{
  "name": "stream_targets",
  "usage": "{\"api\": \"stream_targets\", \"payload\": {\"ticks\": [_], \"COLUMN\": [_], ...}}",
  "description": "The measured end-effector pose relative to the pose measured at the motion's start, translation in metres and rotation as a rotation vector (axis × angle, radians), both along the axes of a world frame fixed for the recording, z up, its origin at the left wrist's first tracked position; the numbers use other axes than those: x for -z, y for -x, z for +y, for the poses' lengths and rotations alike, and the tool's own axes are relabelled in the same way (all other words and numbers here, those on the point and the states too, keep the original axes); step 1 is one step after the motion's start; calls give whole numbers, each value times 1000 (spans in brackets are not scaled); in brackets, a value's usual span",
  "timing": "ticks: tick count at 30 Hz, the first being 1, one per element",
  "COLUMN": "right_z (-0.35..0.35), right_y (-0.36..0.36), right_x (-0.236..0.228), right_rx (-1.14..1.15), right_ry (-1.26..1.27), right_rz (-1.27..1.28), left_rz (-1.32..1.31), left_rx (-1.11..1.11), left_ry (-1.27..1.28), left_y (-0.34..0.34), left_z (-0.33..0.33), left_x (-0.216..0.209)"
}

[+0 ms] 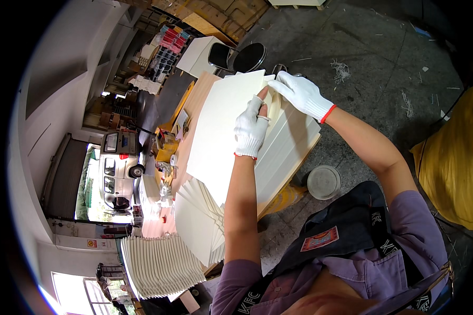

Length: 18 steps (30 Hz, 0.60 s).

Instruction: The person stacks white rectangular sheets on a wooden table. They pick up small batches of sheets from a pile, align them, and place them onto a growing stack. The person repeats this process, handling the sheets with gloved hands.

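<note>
A large white card sheet (215, 126) lies tilted on a worktable, above a pile of more white sheets (289, 134). My left hand (251, 127), in a white knit glove with bare thumb and index fingertips, is closed at the sheet's right edge. Just beyond it, my right hand (302, 95), in a white glove with a red cuff, pinches the far corner of that edge. A cream-coloured strip (271, 107) along the edge curves up between the hands. Parts of the fingers are hidden behind the card.
Fanned white sheets (197, 218) and a tall stack of white folded pieces (160, 265) stand at the left. Beyond the table is a black round stool (249, 56). A round pale-lidded bucket (324, 182) and a yellow sack (452, 157) are at the right. Scraps (340, 71) litter the floor.
</note>
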State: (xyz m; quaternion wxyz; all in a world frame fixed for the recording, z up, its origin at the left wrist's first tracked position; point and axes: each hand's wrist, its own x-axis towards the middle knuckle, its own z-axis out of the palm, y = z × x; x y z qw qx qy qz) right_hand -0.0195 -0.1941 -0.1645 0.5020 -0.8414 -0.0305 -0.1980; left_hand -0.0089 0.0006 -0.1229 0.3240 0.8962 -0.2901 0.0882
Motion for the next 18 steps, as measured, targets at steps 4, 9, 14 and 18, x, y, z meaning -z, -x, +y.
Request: {"api": "stream_targets", "payload": {"ticks": [4, 9, 14, 18], "right_z": [1, 2, -4, -28], "right_y": [-10, -10, -5, 7], "right_x": [13, 16, 9, -4], "right_rx": [30, 40, -18, 113], "right_ry": [7, -1, -30, 238], "right_rz": [-21, -29, -42, 109], "left_rz": [-41, -67, -116, -266], "left_rx": [32, 7, 28, 11], "left_ry": [-62, -135, -178, -189], "left_y": [-5, 2, 0, 14], "left_z": [4, -1, 1, -2], "left_x": [5, 1, 2, 0]}}
